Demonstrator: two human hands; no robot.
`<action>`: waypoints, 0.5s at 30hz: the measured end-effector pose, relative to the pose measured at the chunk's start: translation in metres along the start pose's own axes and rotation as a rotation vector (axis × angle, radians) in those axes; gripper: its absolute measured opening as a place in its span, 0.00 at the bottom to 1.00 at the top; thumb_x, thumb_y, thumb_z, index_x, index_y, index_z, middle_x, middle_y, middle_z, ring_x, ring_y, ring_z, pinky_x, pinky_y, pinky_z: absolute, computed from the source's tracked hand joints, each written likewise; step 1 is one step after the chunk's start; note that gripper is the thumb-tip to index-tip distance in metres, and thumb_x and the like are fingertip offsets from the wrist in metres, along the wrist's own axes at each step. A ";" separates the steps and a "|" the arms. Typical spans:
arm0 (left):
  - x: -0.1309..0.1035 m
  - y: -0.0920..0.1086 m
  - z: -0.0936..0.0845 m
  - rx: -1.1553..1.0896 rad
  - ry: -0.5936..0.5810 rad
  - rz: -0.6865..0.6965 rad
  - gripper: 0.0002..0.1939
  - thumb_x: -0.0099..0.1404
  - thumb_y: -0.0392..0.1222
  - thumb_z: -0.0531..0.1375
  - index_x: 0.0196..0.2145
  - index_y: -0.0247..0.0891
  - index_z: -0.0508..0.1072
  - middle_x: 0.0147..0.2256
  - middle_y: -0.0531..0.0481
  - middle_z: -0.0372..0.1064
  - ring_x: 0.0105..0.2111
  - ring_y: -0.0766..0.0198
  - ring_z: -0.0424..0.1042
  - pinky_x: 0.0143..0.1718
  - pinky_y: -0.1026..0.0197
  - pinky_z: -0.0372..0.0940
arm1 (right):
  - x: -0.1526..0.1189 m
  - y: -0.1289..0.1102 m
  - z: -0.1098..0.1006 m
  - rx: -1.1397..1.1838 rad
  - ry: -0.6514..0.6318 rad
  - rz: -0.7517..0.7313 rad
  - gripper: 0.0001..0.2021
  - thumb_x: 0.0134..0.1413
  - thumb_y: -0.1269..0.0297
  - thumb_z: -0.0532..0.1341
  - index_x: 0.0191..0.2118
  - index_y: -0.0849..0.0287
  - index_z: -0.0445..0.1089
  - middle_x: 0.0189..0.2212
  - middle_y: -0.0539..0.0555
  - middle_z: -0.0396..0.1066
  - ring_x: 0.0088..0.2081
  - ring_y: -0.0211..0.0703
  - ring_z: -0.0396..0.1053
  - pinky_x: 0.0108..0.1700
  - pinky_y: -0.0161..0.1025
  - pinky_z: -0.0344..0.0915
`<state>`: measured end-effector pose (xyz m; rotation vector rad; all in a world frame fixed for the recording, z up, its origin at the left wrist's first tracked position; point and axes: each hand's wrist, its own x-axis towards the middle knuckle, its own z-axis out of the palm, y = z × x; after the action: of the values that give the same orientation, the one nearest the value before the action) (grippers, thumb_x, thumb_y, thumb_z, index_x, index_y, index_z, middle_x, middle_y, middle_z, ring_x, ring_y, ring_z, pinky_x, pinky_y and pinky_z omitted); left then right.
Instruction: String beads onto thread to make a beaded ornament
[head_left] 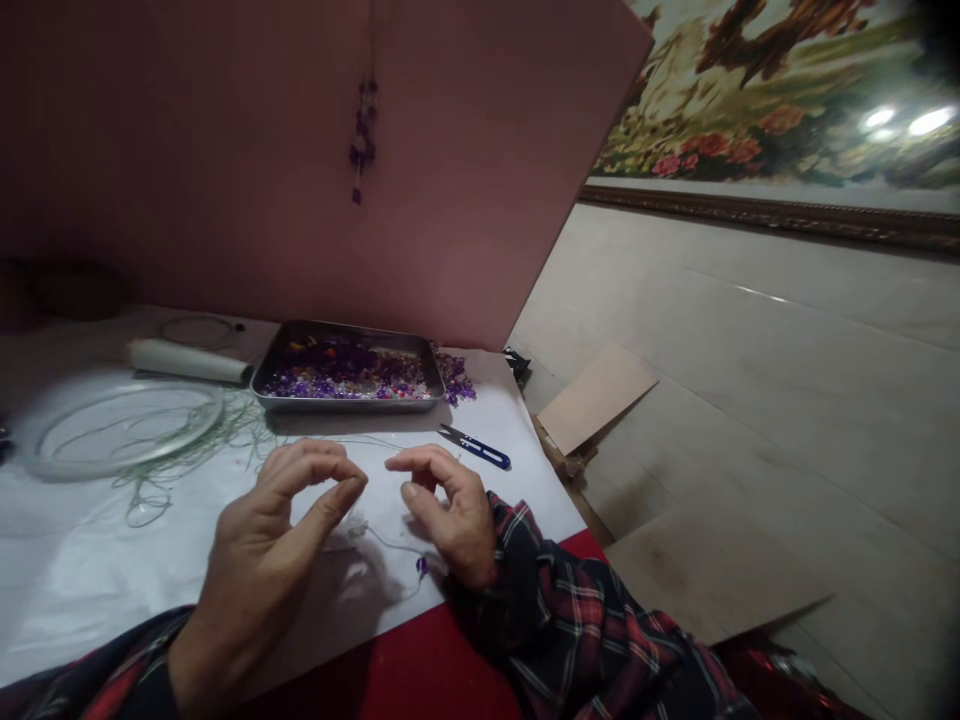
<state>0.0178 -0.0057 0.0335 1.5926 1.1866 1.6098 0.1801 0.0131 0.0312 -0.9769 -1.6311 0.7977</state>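
Glass plate lies at far left, round and clear, with thin green threads beside it. Left hand pinches thumb to forefinger on a fine thread, and right hand pinches the same way; I cannot tell if it grips. A purple bead lies near it. I think the thread should stay tight between both pinches. Metal tray holds shiny beads; snips lie at right.

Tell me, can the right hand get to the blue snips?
Probably yes. The blue snips lie on the white table cover just beyond the right hand, with nothing between them.
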 end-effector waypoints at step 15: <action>0.009 0.005 -0.006 -0.244 -0.139 -0.249 0.11 0.63 0.51 0.59 0.31 0.42 0.74 0.32 0.51 0.73 0.38 0.56 0.70 0.41 0.56 0.61 | 0.016 -0.045 0.002 0.559 -0.347 0.333 0.14 0.47 0.56 0.69 0.30 0.61 0.68 0.19 0.45 0.69 0.15 0.27 0.59 0.14 0.25 0.51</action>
<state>0.0114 -0.0008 0.0425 1.3230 1.0275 1.4007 0.1662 0.0070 0.0765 -0.7343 -1.4109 1.6216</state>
